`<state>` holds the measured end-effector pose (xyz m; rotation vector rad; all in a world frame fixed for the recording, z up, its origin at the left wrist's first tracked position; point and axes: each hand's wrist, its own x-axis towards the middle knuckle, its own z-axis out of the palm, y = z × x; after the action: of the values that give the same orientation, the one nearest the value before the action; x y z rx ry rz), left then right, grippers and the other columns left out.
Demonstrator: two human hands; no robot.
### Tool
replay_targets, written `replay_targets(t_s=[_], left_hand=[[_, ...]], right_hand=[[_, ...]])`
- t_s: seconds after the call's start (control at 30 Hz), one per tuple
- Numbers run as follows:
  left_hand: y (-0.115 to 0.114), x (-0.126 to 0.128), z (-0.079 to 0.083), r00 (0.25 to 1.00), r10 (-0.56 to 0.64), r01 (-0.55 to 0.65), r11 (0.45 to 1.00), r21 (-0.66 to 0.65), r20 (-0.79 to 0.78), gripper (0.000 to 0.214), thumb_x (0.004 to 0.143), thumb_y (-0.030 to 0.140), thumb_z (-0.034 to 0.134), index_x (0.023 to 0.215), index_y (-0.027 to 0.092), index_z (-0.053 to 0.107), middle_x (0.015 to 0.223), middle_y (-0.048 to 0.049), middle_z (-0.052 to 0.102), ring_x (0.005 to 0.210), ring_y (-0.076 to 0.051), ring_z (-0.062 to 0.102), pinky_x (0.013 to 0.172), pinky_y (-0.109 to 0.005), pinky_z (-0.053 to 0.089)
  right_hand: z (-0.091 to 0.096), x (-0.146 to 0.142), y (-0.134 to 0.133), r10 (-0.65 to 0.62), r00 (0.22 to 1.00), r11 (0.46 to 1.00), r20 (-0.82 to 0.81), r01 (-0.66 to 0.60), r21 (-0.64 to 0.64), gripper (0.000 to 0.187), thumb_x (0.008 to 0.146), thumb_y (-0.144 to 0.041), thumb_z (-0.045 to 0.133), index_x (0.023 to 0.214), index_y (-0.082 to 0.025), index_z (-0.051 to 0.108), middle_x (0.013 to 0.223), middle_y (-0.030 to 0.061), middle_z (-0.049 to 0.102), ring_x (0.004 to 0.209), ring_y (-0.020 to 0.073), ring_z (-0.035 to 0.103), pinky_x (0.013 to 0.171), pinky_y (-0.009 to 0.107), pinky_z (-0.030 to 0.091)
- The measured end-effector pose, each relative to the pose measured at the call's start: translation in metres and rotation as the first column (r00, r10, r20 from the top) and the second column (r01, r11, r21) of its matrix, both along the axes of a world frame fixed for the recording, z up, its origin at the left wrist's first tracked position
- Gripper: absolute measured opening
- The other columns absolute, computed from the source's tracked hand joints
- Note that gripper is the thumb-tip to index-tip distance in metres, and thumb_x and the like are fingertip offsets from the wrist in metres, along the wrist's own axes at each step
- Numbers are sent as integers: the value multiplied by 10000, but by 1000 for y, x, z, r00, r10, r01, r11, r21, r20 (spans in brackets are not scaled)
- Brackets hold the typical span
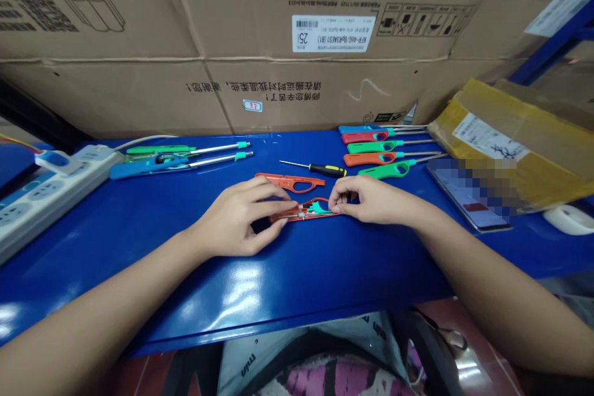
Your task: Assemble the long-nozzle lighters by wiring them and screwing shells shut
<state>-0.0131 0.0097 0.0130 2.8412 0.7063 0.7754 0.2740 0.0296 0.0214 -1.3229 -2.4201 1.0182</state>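
Observation:
An opened orange lighter body (310,210) with a teal trigger part inside lies on the blue table (297,272). My left hand (239,216) pinches its left end with curled fingers. My right hand (371,199) pinches its right end at the teal part. Just behind them lies the orange cover half (290,182). A small screwdriver (320,168) with a black and yellow handle lies beyond that.
Several long-nosed lighters (378,151) lie at the back right, two more (180,158) at the back left. A white power strip (41,189) sits far left. A phone (468,195), a taped parcel (505,142) and tape roll (570,219) are right. Cardboard boxes (278,37) stand behind.

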Motion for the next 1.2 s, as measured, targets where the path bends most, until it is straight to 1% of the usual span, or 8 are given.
replay_targets(t_s=[0.07, 0.2, 0.6, 0.7, 0.8, 0.93, 1.0, 1.2], left_hand=[[-4, 3, 1, 995, -26, 29, 999, 29, -100, 356, 933, 261, 596, 1278, 227, 676, 1231, -101, 682, 1116, -267, 626, 966, -427, 521], [-8, 6, 0, 968, 10, 7, 998, 67, -250, 422, 966, 365, 567, 1366, 238, 619, 1397, -139, 586, 1248, -328, 557, 1023, -504, 469], [-7, 6, -1, 953, 28, -8, 998, 67, -301, 409, 976, 353, 540, 1363, 255, 627, 1419, -137, 568, 1239, -336, 554, 1006, -520, 460], [-7, 7, -2, 960, 19, -4, 999, 53, -281, 402, 974, 346, 545, 1353, 248, 634, 1415, -138, 573, 1236, -334, 557, 1006, -523, 460], [-5, 7, -4, 981, -12, 9, 1000, -14, -193, 372, 973, 321, 559, 1327, 250, 647, 1396, -117, 589, 1242, -306, 561, 1031, -494, 455], [6, -1, -7, 1000, -3, 0, 992, -124, -23, 332, 985, 165, 488, 1246, 245, 677, 1301, -76, 641, 1218, -242, 569, 1054, -439, 439], [13, -7, -7, 1000, 17, -17, 987, -158, 0, 372, 968, 94, 446, 1233, 233, 668, 1265, -67, 658, 1162, -230, 572, 1009, -426, 454], [23, -17, -4, 1000, -6, -1, 975, -223, -29, 322, 973, 182, 516, 1269, 223, 636, 1257, -73, 662, 1109, -242, 566, 1002, -448, 445]], right_hand=[[0, 0, 0, -4, 1000, 1000, 3, 4, 4, 133, 835, -135, 589, 877, -173, 710, 915, 57, 750, 824, 184, 672, 715, 276, 493], [1, -2, -1, -5, 1000, 1000, 18, 5, 14, 138, 855, -144, 571, 877, -178, 703, 916, 52, 749, 814, 173, 670, 713, 272, 498], [3, -5, -3, -7, 1000, 1000, 28, 7, 29, 146, 846, -111, 583, 871, -174, 712, 914, 51, 752, 807, 170, 667, 713, 268, 497], [3, -5, -3, -10, 1000, 1000, 24, 10, 16, 144, 846, -112, 587, 870, -174, 715, 912, 52, 753, 803, 169, 666, 709, 266, 495], [3, -4, -2, -13, 1000, 1000, 15, 13, 15, 142, 842, -111, 587, 860, -173, 714, 900, 50, 751, 790, 166, 662, 701, 264, 493], [2, -3, -2, 20, 1000, 999, -3, -20, 47, 117, 845, -150, 603, 871, -174, 715, 916, 52, 741, 795, 168, 656, 703, 270, 488], [1, -3, -1, 36, 999, 996, -25, -34, 82, 114, 869, -198, 599, 867, -174, 710, 902, 53, 730, 793, 171, 649, 711, 281, 484], [-7, -7, 1, -43, 976, 972, -216, 91, 218, 133, 900, -270, 593, 833, -178, 662, 801, 30, 669, 707, 146, 602, 658, 275, 470]])
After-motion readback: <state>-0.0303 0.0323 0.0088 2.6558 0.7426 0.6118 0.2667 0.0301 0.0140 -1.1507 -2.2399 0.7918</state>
